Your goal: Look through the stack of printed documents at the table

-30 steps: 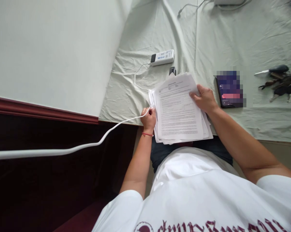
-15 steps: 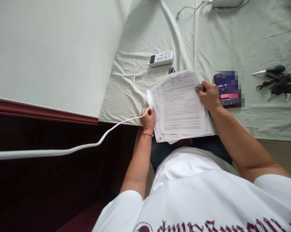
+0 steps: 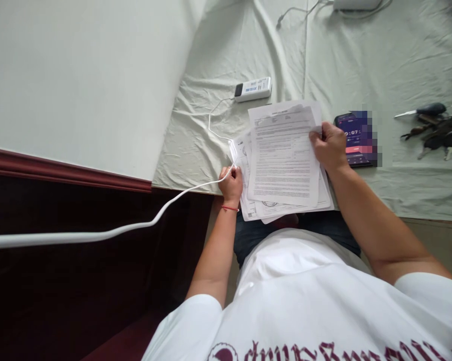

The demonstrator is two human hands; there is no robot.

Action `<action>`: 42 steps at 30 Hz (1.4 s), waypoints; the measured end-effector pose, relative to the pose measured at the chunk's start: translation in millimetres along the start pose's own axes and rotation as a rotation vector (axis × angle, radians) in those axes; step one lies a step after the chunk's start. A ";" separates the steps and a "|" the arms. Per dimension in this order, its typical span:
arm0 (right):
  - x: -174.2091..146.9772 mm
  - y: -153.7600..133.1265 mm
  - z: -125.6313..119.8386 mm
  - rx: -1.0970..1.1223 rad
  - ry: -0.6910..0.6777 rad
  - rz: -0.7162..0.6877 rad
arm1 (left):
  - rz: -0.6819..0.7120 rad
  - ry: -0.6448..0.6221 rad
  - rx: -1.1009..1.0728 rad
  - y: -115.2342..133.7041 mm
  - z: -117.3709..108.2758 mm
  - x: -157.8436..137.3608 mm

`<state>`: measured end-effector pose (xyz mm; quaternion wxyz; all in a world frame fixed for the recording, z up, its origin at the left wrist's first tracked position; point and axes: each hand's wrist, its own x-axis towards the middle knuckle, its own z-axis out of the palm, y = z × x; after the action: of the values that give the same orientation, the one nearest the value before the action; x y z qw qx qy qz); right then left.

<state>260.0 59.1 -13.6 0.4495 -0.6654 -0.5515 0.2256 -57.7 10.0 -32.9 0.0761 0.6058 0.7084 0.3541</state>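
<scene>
A: What could go wrong with our papers (image 3: 284, 163)?

B: We could drop one. The lower sheets (image 3: 250, 206) stick out unevenly under the top sheet (image 3: 280, 150), and their bottom edges reach out over our lap (image 3: 250, 231), so a slack grip might let one slip down there.

A: Could we crease anything?

B: Possibly. Our right hand (image 3: 330, 146) pinches the papers by their right edge only, towards the upper corner, so a hard pull there might bend or tear the top sheet.

A: And our left hand (image 3: 231, 183)?

B: It's curled closed, pinching the left edge of the papers as far as we can see. The white cord (image 3: 190, 189) crosses in front of its fingers, so we can't make out each one. That cord could catch a corner and tug the power bank (image 3: 253, 89) at its other end.

A: So where do the papers lie from our hands?

B: Between them, touching both: left of the right hand, right of the left.

A: And farther out?

B: The power bank sits just beyond their top edge. Our right hand partly covers the phone (image 3: 357, 138), which our knuckles might nudge. The screwdriver (image 3: 429, 109) and keys (image 3: 436, 140) lie well apart, on the cloth (image 3: 410, 188).
</scene>
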 end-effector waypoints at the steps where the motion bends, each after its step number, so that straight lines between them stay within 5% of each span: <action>1: -0.1 -0.3 -0.3 -0.004 0.009 0.000 | -0.003 0.001 0.001 0.3 0.1 -0.1; 12: 1.5 4.9 0.9 0.070 0.058 -0.002 | -0.007 0.016 0.001 1.2 1.0 0.9; 24: -9.6 -3.0 12.3 -0.012 -0.163 -0.044 | 0.033 -0.015 0.019 1.6 1.8 1.9; 42: -10.7 -5.9 13.4 0.046 -0.094 -0.090 | 0.045 -0.007 0.052 0.0 2.3 2.2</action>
<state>243.1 53.7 -17.3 0.4478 -0.6183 -0.5960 0.2489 -57.0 12.9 -34.0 0.0547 0.6245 0.7035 0.3349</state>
